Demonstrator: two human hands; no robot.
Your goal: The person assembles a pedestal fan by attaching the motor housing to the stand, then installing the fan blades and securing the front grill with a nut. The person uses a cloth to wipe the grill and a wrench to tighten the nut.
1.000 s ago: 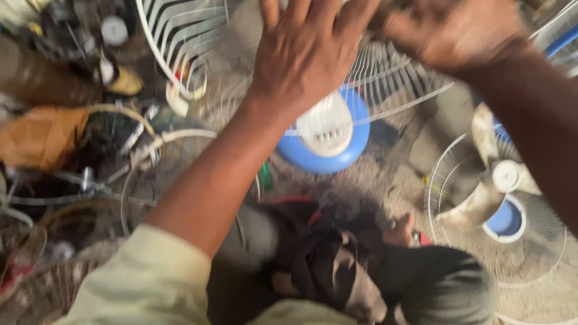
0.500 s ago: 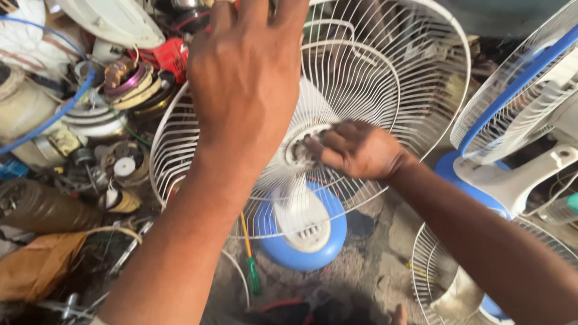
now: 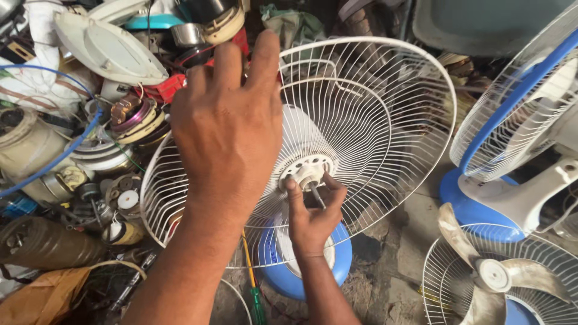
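Since 0.5 s ago the right hand [image 3: 313, 219] has dropped to the fan guard [image 3: 385, 120] hub — fingers pinched there; left hand [image 3: 232, 129] still raised, fingers spread, holding nothing.

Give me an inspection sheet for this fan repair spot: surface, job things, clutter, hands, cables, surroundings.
Surface: bare dusty ground, cracked in places.
Job's things: white wire fan guard, tilted on a fan with a blue base; bladeless white hub with a bare metal shaft.
Clutter: motor coils and metal parts, white plastic cover, green-handled screwdriver on the ground.
Grippers: left hand raised open before the guard, holding nothing; right hand at the hub, fingers around the shaft.
Cables: blue cable looping over the parts pile.
Surroundings: blue and white fan at right; dirty fan blades in another guard, lower right.
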